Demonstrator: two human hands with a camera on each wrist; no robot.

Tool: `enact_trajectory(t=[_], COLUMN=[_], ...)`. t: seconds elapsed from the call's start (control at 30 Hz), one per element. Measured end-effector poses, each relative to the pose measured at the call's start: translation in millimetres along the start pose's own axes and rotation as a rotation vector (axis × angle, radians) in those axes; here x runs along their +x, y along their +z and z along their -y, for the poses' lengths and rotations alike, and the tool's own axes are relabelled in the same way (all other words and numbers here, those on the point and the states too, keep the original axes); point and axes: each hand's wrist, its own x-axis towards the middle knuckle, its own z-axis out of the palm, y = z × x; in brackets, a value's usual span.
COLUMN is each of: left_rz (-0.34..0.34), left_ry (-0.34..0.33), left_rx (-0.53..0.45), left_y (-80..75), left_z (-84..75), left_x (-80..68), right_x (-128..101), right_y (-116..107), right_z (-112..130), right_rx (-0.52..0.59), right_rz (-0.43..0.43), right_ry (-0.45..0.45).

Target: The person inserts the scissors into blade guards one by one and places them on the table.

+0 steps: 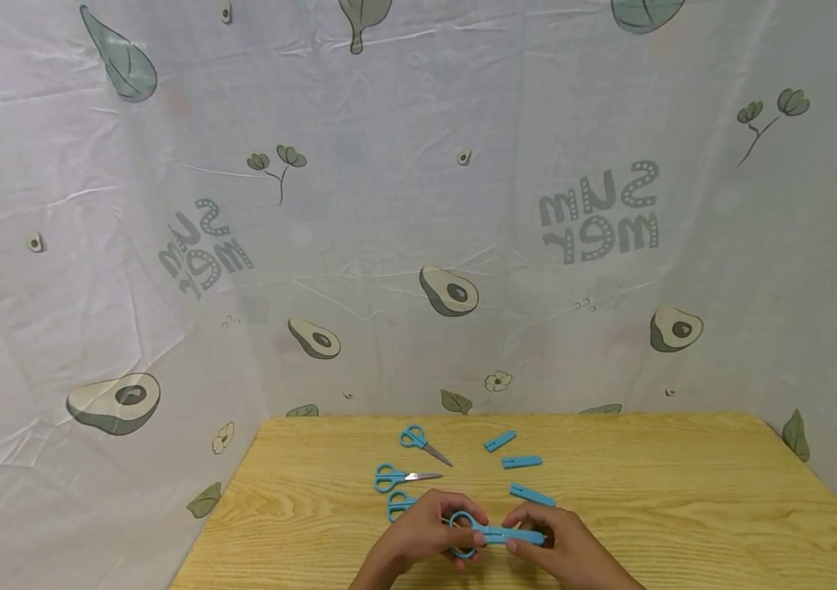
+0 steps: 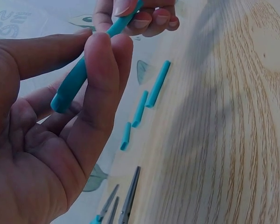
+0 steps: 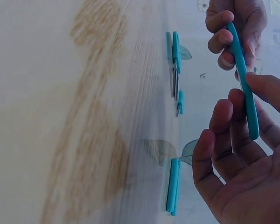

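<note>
Low over the front of the wooden table [image 1: 684,492], both hands hold one pair of blue scissors [image 1: 464,524] whose blade sits in a blue cap [image 1: 517,537]. My left hand [image 1: 462,537] grips the handle end, thumb and fingers pinching it [image 2: 91,44]. My right hand [image 1: 520,542] pinches the cap end. In the right wrist view the blue cap [image 3: 246,88] runs between the right hand's fingertips [image 3: 233,100] and the left hand [image 3: 228,32] above.
Three loose blue caps [image 1: 499,441] [image 1: 521,462] [image 1: 532,495] lie behind the hands. Two bare-bladed blue scissors [image 1: 421,442] [image 1: 399,477] lie at left, a third [image 1: 398,505] partly hidden by my left hand. An avocado-print cloth [image 1: 418,205] walls the table.
</note>
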Motion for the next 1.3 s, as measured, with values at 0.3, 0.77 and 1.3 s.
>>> enact_trajectory(t=[0.3, 0.77, 1.3], left_rz=[-0.007, -0.018, -0.003], left_ry=[-0.028, -0.028, -0.064], left_rx=[0.004, 0.009, 0.026], left_y=[-0.3, -3.3, -4.5], left_z=[1.2, 7.3, 14.5], left_x=[-1.8, -5.5, -11.8], right_x=[-1, -3, -6], right_y=[-3, -4, -5], right_z=[-6, -16, -24], right_rx=[0.017, 0.04, 0.061], right_rz=[0.039, 0.078, 0.145], right_ry=[0.013, -0.055, -0.109])
